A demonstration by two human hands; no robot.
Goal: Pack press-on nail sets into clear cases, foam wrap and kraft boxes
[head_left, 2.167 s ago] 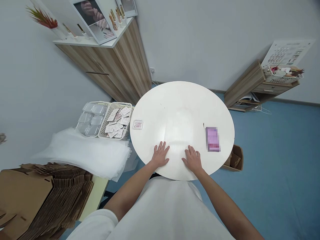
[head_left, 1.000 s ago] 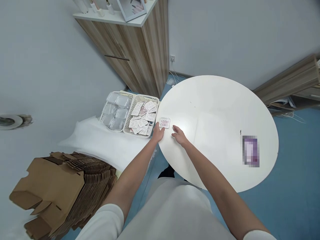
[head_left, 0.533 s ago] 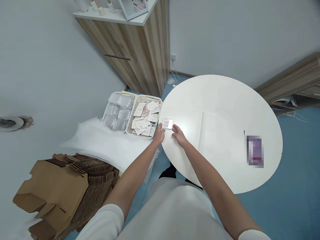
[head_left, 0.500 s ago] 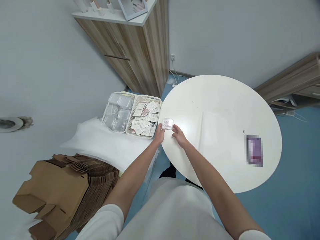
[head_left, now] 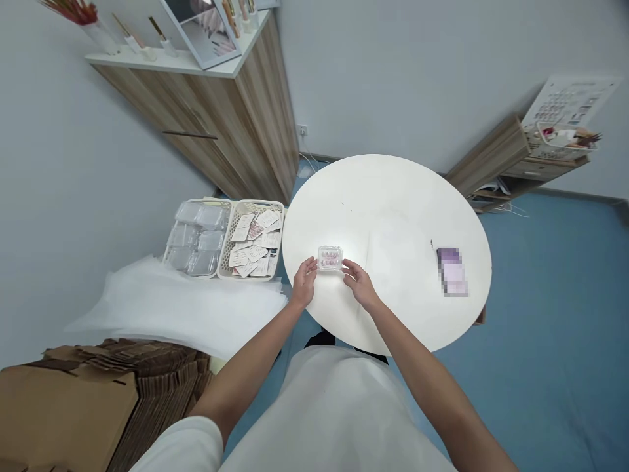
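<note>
A small clear plastic box point(head_left: 329, 258) with pinkish pieces in two rows is over the near left part of the white oval table point(head_left: 393, 196). My left hand point(head_left: 305, 282) grips its left edge, thumb and fingers curved. At its right edge my right hand point(head_left: 360, 284) has its fingertips against the side, the other fingers slightly bent. Whether the box rests on the tabletop or is just above it, I cannot tell.
Left of the table, one white basket point(head_left: 279, 262) holds printed cards, another point(head_left: 216, 274) clear plastic boxes. White sheets point(head_left: 171, 301) and stacked flat brown cardboard boxes point(head_left: 73, 413) lie nearer. A blurred purple item point(head_left: 452, 272) is on the table's right. A wooden cabinet point(head_left: 206, 124) stands behind.
The view has shifted, so the table and baskets appear further left. The plastic box now shows its pink pieces more clearly, and my right fingers are closer against its side.
</note>
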